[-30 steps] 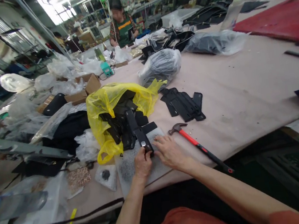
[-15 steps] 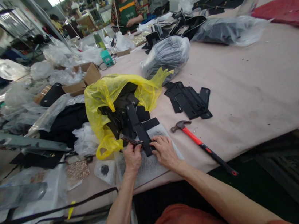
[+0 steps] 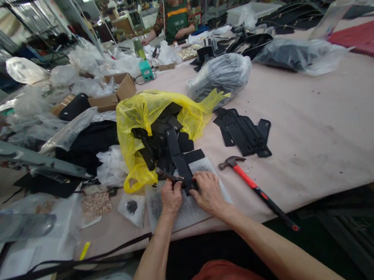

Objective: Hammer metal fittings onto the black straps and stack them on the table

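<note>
My left hand is closed on a slim dark metal tool, whose exact kind I cannot make out. The tool's end lies by the edge of a long black strip. My right hand pinches that strip near its close end, fingers bent over it. Beneath both hands is a speckled white board. Beyond them, a yellow plastic bag lies open with many black pieces in it. To the right rests a claw hammer with a red and black handle.
A stack of flat black pieces lies right of the bag. Copper-coloured small parts and a white pad with a dark lump are at the left. A wrapped grey bundle sits behind. A co-worker is across the table.
The view has shifted, so everything appears a little farther right. Both hands keep hold of the tool and the strip, with barely any movement relative to the board.
</note>
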`<state>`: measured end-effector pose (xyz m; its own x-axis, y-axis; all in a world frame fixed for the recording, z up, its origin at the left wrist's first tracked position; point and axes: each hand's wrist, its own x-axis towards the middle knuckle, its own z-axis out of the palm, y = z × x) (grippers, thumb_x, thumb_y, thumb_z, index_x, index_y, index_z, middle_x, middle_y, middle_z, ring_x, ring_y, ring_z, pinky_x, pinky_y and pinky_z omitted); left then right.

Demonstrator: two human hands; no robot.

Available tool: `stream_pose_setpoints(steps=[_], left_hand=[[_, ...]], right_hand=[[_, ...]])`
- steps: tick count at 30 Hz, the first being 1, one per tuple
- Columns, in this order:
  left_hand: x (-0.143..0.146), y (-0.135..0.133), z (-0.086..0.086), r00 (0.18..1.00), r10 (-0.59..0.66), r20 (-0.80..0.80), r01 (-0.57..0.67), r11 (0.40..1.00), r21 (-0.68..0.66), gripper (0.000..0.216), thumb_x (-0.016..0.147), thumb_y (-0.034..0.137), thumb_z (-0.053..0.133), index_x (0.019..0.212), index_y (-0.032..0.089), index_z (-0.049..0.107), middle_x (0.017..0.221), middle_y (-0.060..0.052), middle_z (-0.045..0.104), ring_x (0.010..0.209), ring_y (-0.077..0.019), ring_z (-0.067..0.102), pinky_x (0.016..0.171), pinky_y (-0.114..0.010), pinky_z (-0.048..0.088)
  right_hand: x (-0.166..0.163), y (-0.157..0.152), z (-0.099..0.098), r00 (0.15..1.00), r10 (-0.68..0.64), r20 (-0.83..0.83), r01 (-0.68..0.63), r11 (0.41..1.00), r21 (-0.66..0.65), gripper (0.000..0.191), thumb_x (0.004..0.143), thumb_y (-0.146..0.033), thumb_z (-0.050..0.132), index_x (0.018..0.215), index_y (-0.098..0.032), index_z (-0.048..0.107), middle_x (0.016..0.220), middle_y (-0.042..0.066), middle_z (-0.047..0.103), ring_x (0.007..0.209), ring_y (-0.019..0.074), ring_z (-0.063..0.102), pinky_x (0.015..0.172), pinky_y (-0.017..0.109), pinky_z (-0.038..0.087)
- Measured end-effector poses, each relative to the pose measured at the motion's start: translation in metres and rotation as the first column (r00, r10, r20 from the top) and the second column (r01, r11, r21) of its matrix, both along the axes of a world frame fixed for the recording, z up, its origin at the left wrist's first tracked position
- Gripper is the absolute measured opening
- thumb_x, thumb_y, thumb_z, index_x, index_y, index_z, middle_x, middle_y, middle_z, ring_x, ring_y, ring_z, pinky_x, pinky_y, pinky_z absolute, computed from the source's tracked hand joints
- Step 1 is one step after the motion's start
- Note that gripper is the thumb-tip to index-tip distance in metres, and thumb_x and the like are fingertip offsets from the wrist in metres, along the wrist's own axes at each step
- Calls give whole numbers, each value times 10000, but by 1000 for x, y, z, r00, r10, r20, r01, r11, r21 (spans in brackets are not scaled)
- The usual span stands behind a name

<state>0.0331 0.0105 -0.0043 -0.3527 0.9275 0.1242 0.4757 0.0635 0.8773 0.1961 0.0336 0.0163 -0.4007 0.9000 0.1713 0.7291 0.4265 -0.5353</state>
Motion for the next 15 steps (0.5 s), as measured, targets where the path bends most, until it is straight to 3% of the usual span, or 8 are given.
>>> stream_pose_setpoints(steps=[3,8,12,15], left_hand=[[-4,-3,-1,993,116,6,-116,993,-13,278,871,382,508,944,190,697,916,-76,747,875,-239,691,808,-351,535],[-15,-6,-15,934,346,-86,-351,935,-48,340,825,486,502,892,199,671,865,-99,730,888,-298,672,790,-392,512],[-19,-4,-20,931,340,-136,-350,935,-59,344,823,500,481,907,212,651,908,-110,729,926,-322,664,773,-401,497],[-18,-4,-17,936,322,-140,-331,942,-51,349,824,493,477,903,207,660,889,-112,728,905,-323,665,752,-397,492]], right_hand=[[-14,2,11,994,-63,91,63,998,0,492,757,-407,717,1168,-188,556,1177,134,578,1098,320,470,937,462,349],[-40,20,22,972,-127,195,138,990,-40,588,672,-437,759,1157,-179,549,1136,148,593,1046,337,520,894,476,402],[-52,35,26,936,-205,286,253,957,-141,499,635,-266,743,1084,-124,577,1087,187,634,994,347,592,882,480,434],[-52,32,27,945,-170,278,240,941,-239,432,664,-154,675,1084,-97,590,1000,196,689,921,337,655,819,441,464]])
